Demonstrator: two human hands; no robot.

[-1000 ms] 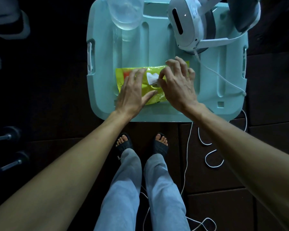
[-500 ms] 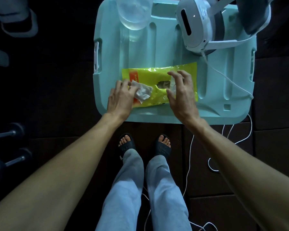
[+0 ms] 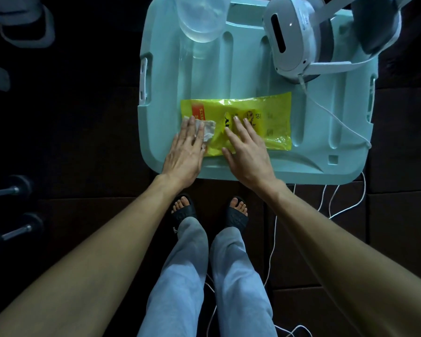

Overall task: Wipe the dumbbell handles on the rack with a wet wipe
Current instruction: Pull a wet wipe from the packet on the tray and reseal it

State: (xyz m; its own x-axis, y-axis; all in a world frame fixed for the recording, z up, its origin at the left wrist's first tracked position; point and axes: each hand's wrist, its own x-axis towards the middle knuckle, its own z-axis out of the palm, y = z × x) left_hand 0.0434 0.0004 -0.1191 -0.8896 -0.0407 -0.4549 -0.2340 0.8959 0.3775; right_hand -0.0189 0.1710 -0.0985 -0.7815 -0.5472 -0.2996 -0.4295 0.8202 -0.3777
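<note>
A crumpled white wet wipe (image 3: 209, 130) lies on the left end of a yellow wipe pack (image 3: 265, 117), which sits on a pale green bin lid (image 3: 229, 69). My left hand (image 3: 186, 149) rests flat on the wipe with straight fingers; white shows between and beside them. My right hand (image 3: 247, 147) presses flat on the middle of the pack, fingers straight. Two dark dumbbells with metal handles, one (image 3: 9, 190) above the other (image 3: 12, 233), lie at the far left edge, well away from both hands.
A clear plastic container (image 3: 201, 23) and a white headset (image 3: 299, 37) stand on the lid's far side. The headset's white cable (image 3: 272, 239) trails to the dark floor on the right. My feet (image 3: 209, 211) in black slides stand below the lid. Grey shoes (image 3: 24, 23) lie top left.
The left hand took the pulled-out wipe, carried it to the pack's left end and flattened on it. The right hand let go of the wipe and laid flat over the pack's opening.
</note>
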